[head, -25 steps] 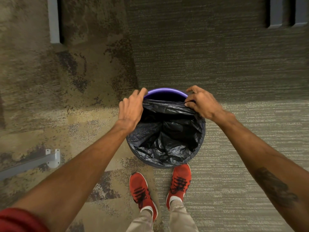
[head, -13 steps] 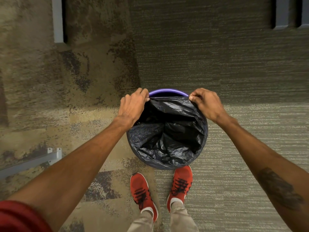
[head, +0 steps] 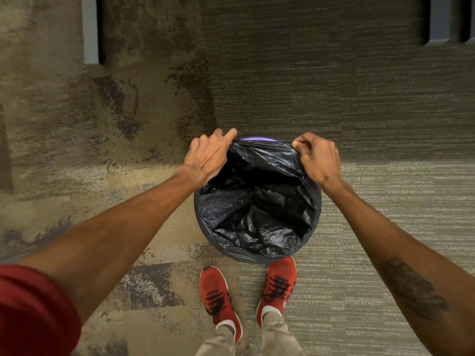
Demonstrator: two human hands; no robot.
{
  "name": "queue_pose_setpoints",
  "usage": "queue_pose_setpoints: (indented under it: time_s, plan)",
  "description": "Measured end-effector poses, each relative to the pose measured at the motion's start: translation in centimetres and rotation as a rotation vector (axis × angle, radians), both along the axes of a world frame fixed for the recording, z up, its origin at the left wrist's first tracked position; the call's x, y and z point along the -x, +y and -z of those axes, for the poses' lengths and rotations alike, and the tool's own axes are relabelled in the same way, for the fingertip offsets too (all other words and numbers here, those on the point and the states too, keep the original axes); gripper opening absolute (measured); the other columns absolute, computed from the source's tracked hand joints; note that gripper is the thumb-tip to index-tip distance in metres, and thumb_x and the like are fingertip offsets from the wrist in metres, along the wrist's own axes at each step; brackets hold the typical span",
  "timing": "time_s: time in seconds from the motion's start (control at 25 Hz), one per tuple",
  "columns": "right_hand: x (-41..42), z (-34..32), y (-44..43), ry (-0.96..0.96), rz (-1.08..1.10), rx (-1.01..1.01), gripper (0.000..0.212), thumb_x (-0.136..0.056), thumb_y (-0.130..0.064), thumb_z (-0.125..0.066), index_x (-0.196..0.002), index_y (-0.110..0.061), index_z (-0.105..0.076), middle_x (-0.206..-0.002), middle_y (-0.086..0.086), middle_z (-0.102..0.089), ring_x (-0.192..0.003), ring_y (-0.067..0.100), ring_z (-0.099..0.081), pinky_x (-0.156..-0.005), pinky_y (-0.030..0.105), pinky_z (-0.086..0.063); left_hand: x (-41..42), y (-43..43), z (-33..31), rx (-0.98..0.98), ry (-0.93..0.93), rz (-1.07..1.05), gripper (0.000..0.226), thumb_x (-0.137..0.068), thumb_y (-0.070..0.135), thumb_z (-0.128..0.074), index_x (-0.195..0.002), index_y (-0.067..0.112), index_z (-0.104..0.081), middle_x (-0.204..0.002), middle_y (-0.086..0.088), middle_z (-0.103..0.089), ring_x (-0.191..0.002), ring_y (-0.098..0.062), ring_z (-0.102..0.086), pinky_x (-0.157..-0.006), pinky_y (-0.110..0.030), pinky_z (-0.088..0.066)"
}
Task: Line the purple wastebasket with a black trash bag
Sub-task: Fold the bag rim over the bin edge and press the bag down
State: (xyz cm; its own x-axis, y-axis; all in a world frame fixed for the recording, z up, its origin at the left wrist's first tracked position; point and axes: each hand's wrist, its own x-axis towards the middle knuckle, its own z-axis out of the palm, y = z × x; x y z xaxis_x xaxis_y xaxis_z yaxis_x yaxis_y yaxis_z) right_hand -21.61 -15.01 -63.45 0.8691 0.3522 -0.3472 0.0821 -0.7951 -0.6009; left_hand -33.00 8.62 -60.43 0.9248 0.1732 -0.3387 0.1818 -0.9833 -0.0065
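Note:
A round purple wastebasket stands on the carpet just ahead of my feet; only a thin arc of its far rim shows. A crinkled black trash bag fills it and is folded over the near and side rim. My left hand pinches the bag's far edge at the left side of the rim. My right hand pinches the same edge at the right side. Between the two hands the bag's edge is stretched taut against the far rim.
My red shoes stand right behind the basket on patterned carpet. Grey furniture legs rise at the upper left and upper right.
Both hands have pulled the bag's far edge outward and farther back, so much less of the purple rim shows now. The view shifted slightly.

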Motion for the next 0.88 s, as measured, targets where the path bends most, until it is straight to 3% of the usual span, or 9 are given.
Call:
queue_pose_setpoints:
  time_s: [0.16,0.32,0.52,0.72,0.8,0.88]
  plan:
    - [-0.8,0.1,0.5,0.106,0.038,0.027,0.013,-0.092,-0.033,-0.060,-0.092,-0.028,-0.072,-0.093,-0.005,-0.074,-0.090,0.019,-0.067,-0.081,0.033,-0.051,-2.2,2.8,-0.2,0.257,0.159,0.086,0.011,-0.107,0.027,-0.037,-0.106,0.019,-0.044,-0.104,-0.013,-0.063,-0.082,-0.038,-0.061,-0.067,-0.044,-0.043]
    - [-1.4,0.6,1.0,0.222,0.088,0.002,0.012,-0.089,-0.033,-0.065,-0.079,-0.029,-0.069,-0.088,-0.006,-0.073,-0.096,0.019,-0.068,-0.090,0.035,-0.052,-3.3,5.2,-0.6,0.460,0.334,0.113,0.021,-0.107,0.036,-0.036,-0.087,0.029,-0.038,-0.091,0.004,-0.061,-0.055,-0.015,-0.065,-0.056,-0.029,-0.045]
    - [-2.1,1.4,1.8,0.309,0.087,-0.069,0.013,-0.089,-0.030,-0.070,-0.088,-0.020,-0.077,-0.091,-0.004,-0.077,-0.094,0.011,-0.069,-0.094,0.029,-0.050,-2.3,5.6,0.4,0.459,0.288,0.044,0.023,-0.108,0.041,-0.028,-0.092,0.026,-0.036,-0.081,0.002,-0.060,-0.043,-0.014,-0.066,-0.049,-0.023,-0.043]
    - [-2.0,1.3,2.0,0.331,0.111,-0.089,0.012,-0.090,-0.027,-0.070,-0.090,-0.018,-0.078,-0.092,-0.005,-0.077,-0.086,0.003,-0.065,-0.088,0.021,-0.045,-1.3,4.6,0.9,0.332,0.198,0.052,0.015,-0.109,0.029,-0.029,-0.100,0.019,-0.034,-0.090,-0.016,-0.064,-0.054,-0.026,-0.051,-0.067,-0.050,-0.050]
    - [-1.8,1.2,2.2,0.312,0.138,-0.083,0.013,-0.090,-0.028,-0.070,-0.089,-0.017,-0.078,-0.087,-0.007,-0.075,-0.087,0.005,-0.065,-0.090,0.022,-0.046,-1.1,4.5,0.7,0.345,0.208,0.004,0.015,-0.109,0.029,-0.030,-0.100,0.018,-0.037,-0.090,-0.016,-0.066,-0.052,-0.025,-0.051,-0.069,-0.049,-0.051]
    - [-1.7,1.1,2.5,0.355,0.184,-0.105,0.012,-0.090,-0.026,-0.071,-0.089,-0.016,-0.078,-0.084,-0.004,-0.074,-0.083,0.006,-0.064,-0.087,0.022,-0.048,-1.4,4.7,0.2,0.433,0.270,-0.108,0.019,-0.108,0.035,-0.033,-0.101,0.021,-0.045,-0.084,-0.010,-0.069,-0.050,-0.025,-0.064,-0.069,-0.042,-0.056]
